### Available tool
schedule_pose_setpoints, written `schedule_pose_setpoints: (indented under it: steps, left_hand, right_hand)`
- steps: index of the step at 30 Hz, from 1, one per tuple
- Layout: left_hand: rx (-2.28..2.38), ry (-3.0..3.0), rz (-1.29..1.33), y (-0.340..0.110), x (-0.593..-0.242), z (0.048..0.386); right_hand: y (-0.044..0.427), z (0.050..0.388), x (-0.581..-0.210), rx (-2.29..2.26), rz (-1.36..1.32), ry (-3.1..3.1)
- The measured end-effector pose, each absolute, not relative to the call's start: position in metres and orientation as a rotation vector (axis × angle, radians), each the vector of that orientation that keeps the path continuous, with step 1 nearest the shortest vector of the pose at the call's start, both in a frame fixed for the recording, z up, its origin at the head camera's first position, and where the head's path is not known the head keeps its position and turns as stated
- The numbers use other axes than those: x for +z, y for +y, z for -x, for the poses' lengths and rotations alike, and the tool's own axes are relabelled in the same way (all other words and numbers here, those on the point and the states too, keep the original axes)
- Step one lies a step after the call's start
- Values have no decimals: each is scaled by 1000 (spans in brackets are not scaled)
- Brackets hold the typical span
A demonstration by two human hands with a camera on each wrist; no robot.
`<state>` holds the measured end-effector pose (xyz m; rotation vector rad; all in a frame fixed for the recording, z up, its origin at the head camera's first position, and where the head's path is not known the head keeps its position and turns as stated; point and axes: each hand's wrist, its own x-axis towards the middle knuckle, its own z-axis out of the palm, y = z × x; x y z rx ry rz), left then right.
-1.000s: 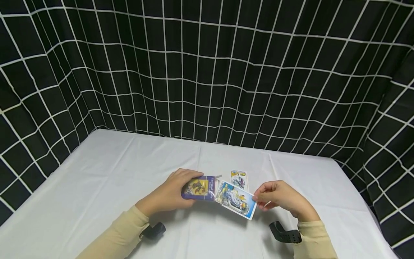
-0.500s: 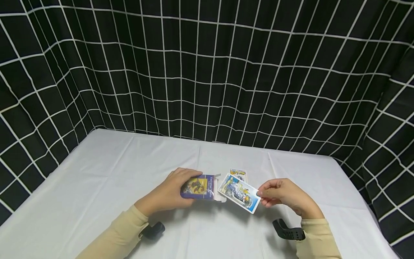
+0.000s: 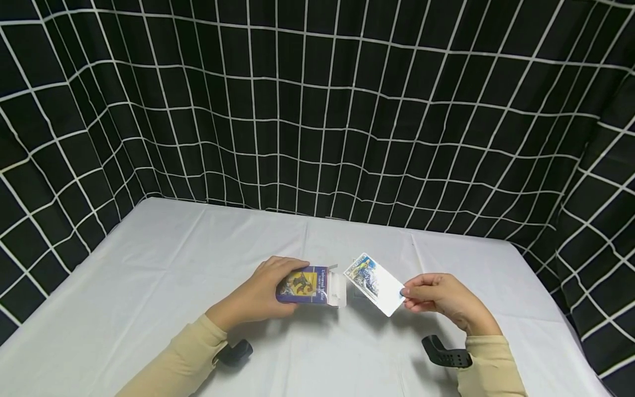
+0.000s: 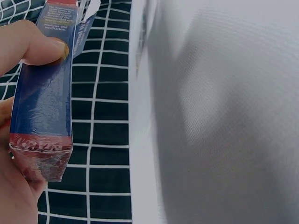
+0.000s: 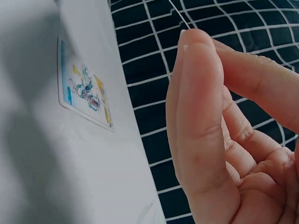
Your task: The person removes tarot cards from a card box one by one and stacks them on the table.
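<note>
My left hand (image 3: 263, 291) grips a purple card box (image 3: 313, 285) with its flap end facing right; in the left wrist view the thumb presses on the blue side of the box (image 4: 44, 93). Between thumb and fingers, my right hand (image 3: 446, 300) pinches the corner of an illustrated card (image 3: 376, 284), which is tilted above the table and glossy with glare. Beneath it another card lies on the cloth, mostly hidden in the head view; the right wrist view shows this card (image 5: 86, 88) flat on the cloth, apart from the right hand (image 5: 210, 126).
A white cloth (image 3: 149, 275) covers the table. Behind and at both sides hangs a black curtain (image 3: 297, 110) with a white grid. Dark bands are on both wrists, the left band (image 3: 235, 353) and the right band (image 3: 445, 353).
The held card has come away from the box opening, up and to the right, and now covers most of the card on the table. The left hand and box have barely moved.
</note>
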<state>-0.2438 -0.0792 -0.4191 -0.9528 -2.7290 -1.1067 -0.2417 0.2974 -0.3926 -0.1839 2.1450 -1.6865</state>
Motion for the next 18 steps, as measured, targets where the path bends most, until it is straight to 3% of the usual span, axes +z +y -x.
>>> schedule_pose_setpoints:
  steps: [18]
  left_hand:
    - [-1099, -2737, 961, -78, -420, 242]
  right_hand:
    - [288, 251, -411, -1888, -64, 2005]
